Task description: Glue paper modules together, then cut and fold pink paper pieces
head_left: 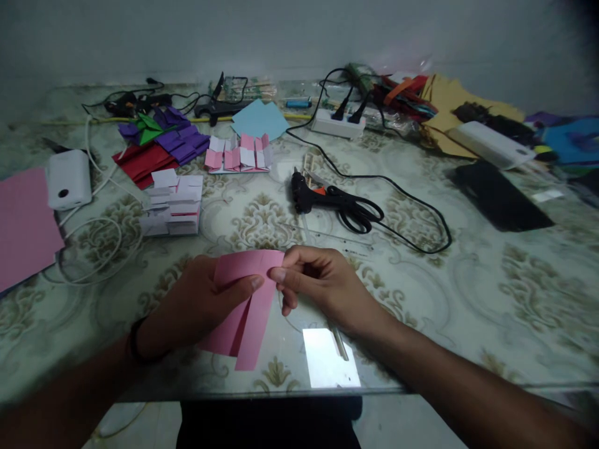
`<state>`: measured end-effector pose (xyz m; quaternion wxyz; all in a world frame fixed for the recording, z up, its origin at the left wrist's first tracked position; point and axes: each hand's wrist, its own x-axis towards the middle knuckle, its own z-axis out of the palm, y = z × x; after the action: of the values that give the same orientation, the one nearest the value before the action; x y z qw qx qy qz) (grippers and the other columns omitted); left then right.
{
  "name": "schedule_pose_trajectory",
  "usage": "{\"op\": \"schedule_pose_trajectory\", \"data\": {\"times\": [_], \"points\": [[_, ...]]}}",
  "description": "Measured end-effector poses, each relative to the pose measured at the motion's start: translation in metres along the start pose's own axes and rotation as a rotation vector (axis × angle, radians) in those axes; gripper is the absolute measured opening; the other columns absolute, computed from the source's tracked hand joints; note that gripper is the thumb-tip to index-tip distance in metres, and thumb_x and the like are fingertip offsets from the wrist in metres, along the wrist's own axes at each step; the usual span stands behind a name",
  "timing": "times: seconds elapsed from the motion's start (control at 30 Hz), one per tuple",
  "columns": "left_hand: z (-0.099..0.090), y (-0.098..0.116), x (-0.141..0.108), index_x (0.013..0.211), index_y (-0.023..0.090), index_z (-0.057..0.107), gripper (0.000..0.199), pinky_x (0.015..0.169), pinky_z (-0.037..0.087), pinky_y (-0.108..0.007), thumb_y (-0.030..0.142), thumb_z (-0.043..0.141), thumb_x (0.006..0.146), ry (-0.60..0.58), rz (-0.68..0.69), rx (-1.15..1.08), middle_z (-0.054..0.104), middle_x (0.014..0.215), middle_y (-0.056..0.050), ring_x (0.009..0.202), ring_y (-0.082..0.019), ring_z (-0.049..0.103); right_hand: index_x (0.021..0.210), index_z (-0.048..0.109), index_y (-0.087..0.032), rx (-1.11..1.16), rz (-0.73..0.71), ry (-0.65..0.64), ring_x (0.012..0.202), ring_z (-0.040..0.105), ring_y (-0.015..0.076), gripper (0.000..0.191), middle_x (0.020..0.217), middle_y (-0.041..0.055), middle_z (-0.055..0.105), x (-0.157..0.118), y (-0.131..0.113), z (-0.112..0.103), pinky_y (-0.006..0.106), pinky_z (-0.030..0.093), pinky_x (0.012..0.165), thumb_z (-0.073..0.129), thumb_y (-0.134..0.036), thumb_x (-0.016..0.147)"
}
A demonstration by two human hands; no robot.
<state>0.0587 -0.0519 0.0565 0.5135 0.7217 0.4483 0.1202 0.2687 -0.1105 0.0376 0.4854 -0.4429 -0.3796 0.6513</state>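
Note:
Between my two hands is a sheet of pink paper (pixel 256 312), held up off the patterned tabletop near its front edge. A long slit splits its lower part into a wide piece and a narrow strip. My left hand (pixel 206 299) grips the wide side, thumb lying across the front and fingers hidden behind. At the upper right corner, my right hand (pixel 313 280) pinches the paper between thumb and forefinger. Beyond my hands lie a black glue gun (pixel 302 192) and black-handled scissors (pixel 358 209), which overlap a clear ruler (pixel 327 239).
Folded white-and-pink paper pieces (pixel 173 206) stand at the left, beside purple folded paper (pixel 182 146). Pink sheets (pixel 25 227) and a white device (pixel 70 179) with looping cable sit further left. A power strip (pixel 337 125) is at the back; a black phone-like slab (pixel 500 196) lies right.

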Motion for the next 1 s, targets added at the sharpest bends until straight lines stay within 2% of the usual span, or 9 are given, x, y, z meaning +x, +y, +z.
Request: {"op": "schedule_pose_trajectory", "data": {"times": [0.3, 0.43, 0.63, 0.77, 1.0], "points": [[-0.0016, 0.0028, 0.0012, 0.072, 0.016, 0.072, 0.041, 0.051, 0.037, -0.021, 0.047, 0.061, 0.097, -0.064, 0.056, 0.011, 0.061, 0.059, 0.002, 0.054, -0.011, 0.048, 0.069, 0.069, -0.018, 0.072, 0.011, -0.017, 0.046, 0.063, 0.0097, 0.035, 0.051, -0.0059, 0.063, 0.0008, 0.0016, -0.0015, 0.021, 0.058, 0.051, 0.093, -0.04, 0.078], [-0.0021, 0.0023, 0.0012, 0.071, 0.016, 0.068, 0.042, 0.051, 0.037, -0.022, 0.05, 0.061, 0.095, -0.065, 0.015, 0.025, 0.058, 0.059, 0.001, 0.055, -0.012, 0.048, 0.074, 0.072, -0.018, 0.098, 0.007, -0.035, 0.047, 0.063, 0.0097, 0.029, 0.053, -0.0056, 0.066, 0.0028, 0.0005, -0.0026, 0.021, 0.06, 0.052, 0.094, -0.037, 0.078], [-0.0017, 0.0036, 0.003, 0.065, 0.016, 0.06, 0.048, 0.05, 0.033, -0.022, 0.055, 0.059, 0.092, -0.086, -0.013, 0.067, 0.05, 0.057, 0.003, 0.056, -0.012, 0.043, 0.068, 0.069, -0.018, 0.116, 0.015, -0.006, 0.044, 0.06, 0.0083, 0.032, 0.05, -0.0072, 0.061, 0.0021, 0.0022, -0.0024, 0.02, 0.059, 0.051, 0.095, -0.035, 0.077], [-0.0029, 0.005, 0.0036, 0.068, 0.016, 0.062, 0.046, 0.05, 0.031, -0.022, 0.054, 0.059, 0.092, -0.106, -0.017, 0.061, 0.048, 0.058, 0.004, 0.056, -0.011, 0.042, 0.071, 0.071, -0.018, 0.155, 0.004, 0.002, 0.043, 0.055, 0.0072, 0.029, 0.05, -0.0078, 0.059, 0.0029, 0.0046, -0.0032, 0.02, 0.06, 0.05, 0.095, -0.033, 0.077], [-0.0068, 0.0057, 0.004, 0.064, 0.017, 0.052, 0.045, 0.05, 0.029, -0.021, 0.051, 0.059, 0.093, -0.124, 0.008, 0.067, 0.041, 0.058, 0.005, 0.055, -0.01, 0.036, 0.072, 0.072, -0.019, 0.202, -0.008, 0.02, 0.044, 0.05, 0.0075, 0.026, 0.048, -0.0075, 0.058, 0.005, 0.0034, -0.0045, 0.02, 0.059, 0.048, 0.093, -0.033, 0.079]]}}
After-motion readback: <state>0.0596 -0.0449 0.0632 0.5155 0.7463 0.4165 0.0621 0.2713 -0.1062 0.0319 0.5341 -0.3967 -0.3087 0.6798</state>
